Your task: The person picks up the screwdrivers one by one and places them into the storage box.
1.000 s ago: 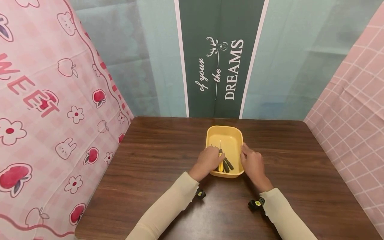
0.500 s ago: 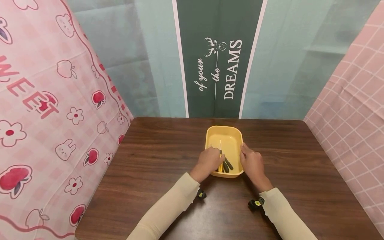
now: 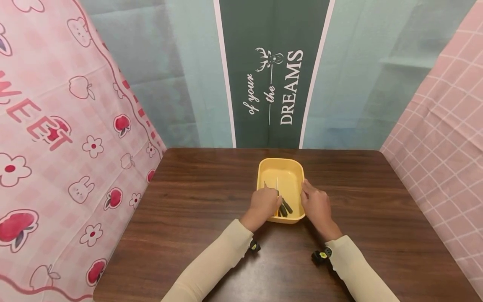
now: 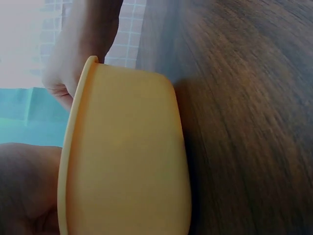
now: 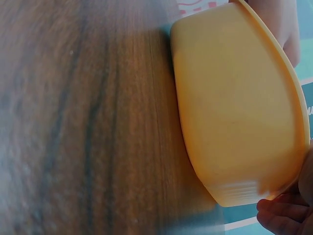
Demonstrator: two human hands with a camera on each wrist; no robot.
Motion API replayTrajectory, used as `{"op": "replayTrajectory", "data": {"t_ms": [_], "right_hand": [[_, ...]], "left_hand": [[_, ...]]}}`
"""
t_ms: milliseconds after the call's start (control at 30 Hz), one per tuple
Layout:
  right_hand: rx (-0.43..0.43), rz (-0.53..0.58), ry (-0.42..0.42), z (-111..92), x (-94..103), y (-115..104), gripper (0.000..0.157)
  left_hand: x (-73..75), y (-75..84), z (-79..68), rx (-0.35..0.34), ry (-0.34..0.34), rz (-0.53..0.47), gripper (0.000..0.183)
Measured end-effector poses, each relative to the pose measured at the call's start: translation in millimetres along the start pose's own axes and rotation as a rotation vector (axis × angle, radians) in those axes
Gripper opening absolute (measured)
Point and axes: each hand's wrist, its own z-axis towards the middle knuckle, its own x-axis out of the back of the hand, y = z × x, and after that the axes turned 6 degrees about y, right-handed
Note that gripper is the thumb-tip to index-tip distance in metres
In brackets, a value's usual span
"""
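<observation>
A yellow tray (image 3: 281,167) sits on the wooden table, with several slim tools in its near half, handles toward me. Two dark handles (image 3: 286,206) show beside a yellow one (image 3: 276,213), which a thin metal shaft (image 3: 277,183) appears to belong to; they look like screwdrivers. My left hand (image 3: 265,202) reaches over the tray's left rim with bent fingers over the tools, partly hiding them. Whether it grips one I cannot tell. At the right rim my right hand (image 3: 317,205) pinches the tray wall; its fingertips (image 5: 281,213) show at the outer side in the right wrist view.
Dark brown table (image 3: 203,180) surrounds the tray. A teal and green printed cloth (image 3: 264,75) hangs behind the far edge. Pink cloths hang on the left (image 3: 75,147) and right (image 3: 441,126). Dark wrist devices (image 3: 320,256) sit under both cuffs.
My left hand has shifted slightly right and nearer to me, covering more of the yellow handle. The right hand keeps its place on the rim, and the tools stay put in the tray.
</observation>
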Motion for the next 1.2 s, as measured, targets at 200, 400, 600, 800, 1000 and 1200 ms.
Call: {"op": "replayTrajectory", "data": {"t_ms": [200,400,600,800,1000,1200], "right_hand": [[-0.001,-0.004,0.002,0.8,-0.2,-1.0,0.029],[0.003,-0.001,0.005,1.7,0.3,-1.2,0.029],[0.011,0.004,0.016,2.0,0.1,-0.6,0.029],[0.024,0.012,0.023,2.2,-0.1,-0.7,0.028],[0.046,0.025,0.046,2.0,-1.4,-0.1,0.027],[0.05,0.025,0.052,1.5,-2.1,0.9,0.027]], "left_hand": [[-4.9,1.3,-0.2,-0.007,0.027,0.066,0.049],[-8.3,3.0,-0.3,-0.012,0.045,0.112,0.052],[-10.2,4.1,0.0,-0.022,0.042,0.138,0.054],[-10.4,3.9,-0.6,-0.026,0.028,0.125,0.052],[-10.9,2.7,-1.1,-0.049,0.054,0.112,0.05],[-12.1,2.9,0.4,-0.047,0.021,0.104,0.049]]}}
